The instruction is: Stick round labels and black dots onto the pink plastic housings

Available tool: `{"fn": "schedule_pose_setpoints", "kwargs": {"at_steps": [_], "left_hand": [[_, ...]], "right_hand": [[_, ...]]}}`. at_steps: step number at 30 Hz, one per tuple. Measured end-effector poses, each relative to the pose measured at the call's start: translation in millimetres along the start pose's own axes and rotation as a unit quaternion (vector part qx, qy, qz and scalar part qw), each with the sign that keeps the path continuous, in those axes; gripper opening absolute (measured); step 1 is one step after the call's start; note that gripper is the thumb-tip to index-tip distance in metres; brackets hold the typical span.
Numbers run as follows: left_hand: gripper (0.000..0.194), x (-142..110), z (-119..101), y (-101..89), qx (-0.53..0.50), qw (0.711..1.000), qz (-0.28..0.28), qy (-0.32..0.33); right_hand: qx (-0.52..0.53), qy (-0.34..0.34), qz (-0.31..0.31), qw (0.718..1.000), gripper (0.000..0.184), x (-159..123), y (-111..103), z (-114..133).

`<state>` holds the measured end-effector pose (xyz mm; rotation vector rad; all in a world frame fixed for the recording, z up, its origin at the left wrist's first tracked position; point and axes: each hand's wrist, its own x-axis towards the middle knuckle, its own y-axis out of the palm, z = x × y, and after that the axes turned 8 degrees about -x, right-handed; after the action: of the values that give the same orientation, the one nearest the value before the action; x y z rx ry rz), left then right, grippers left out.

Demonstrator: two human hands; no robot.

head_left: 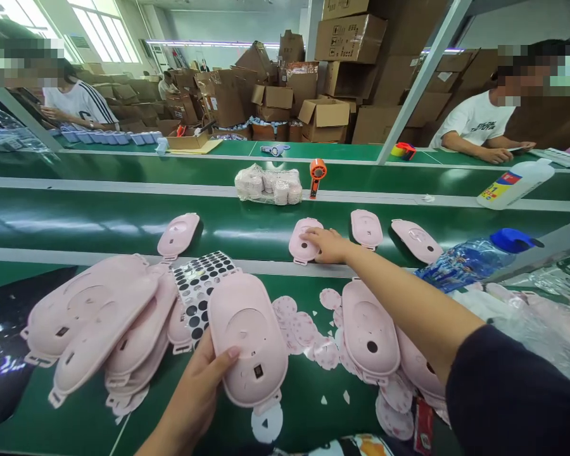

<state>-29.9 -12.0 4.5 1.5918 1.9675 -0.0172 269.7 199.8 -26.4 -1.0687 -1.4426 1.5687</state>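
My left hand [206,373] is closed around the lower left edge of a pink oval plastic cover [247,316], thumb on its face. The cover is tilted above the table, with a small dark square near its lower end. My right hand [329,245] reaches to the green belt. Its fingers lie over the right side of another pink cover [305,239]; the thumb is mostly hidden. A sheet of round black stickers [200,285] lies left of the held cover. Stacked pink covers [90,310] fill the left, and more covers [371,326] lie under my right forearm.
Pink covers [178,235] also sit along the belt. Round pink pieces [308,332] are scattered mid-table. A blue bottle [475,259] and a white bottle [515,183] lie at right. An orange handheld fan [317,177] stands beyond the belt. Co-workers sit across at both sides.
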Motion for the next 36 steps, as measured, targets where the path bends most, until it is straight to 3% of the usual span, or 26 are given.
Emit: {"fn": "schedule_pose_setpoints", "kwargs": {"at_steps": [7,11,18,25,29,32,36], "left_hand": [[0.082,6.8,4.2,3.2,0.012,1.000,0.017,-0.020],[0.084,8.6,0.7,3.6,0.011,1.000,-0.006,-0.016],[0.083,10.9,1.0,5.4,0.019,1.000,-0.008,-0.020],[0.080,6.9,1.4,8.9,0.014,1.000,0.000,-0.003],[0.079,4.6,0.3,5.0,0.017,1.000,0.008,0.007],[0.076,3.9,2.9,5.0,0.038,0.999,0.022,-0.001],[0.075,6.7,11.9,14.7,0.076,0.993,0.091,-0.010]], "right_hand": [[-0.034,0.076,-0.001,0.997,0.034,18.6,-11.3,-18.2],[-0.076,0.080,0.009,0.994,0.032,26.8,-11.6,-18.3],[-0.124,0.003,0.037,0.992,0.028,25.4,-22.4,-31.1],[-0.132,0.048,0.055,0.989,0.033,19.6,-34.6,-28.3],[-0.108,0.079,0.039,0.990,0.052,-16.0,-59.5,-12.5],[-0.071,0.065,0.091,0.991,0.046,-63.5,-76.9,0.9],[-0.016,0.063,0.165,0.984,0.036,-143.0,-84.1,17.6]]}}
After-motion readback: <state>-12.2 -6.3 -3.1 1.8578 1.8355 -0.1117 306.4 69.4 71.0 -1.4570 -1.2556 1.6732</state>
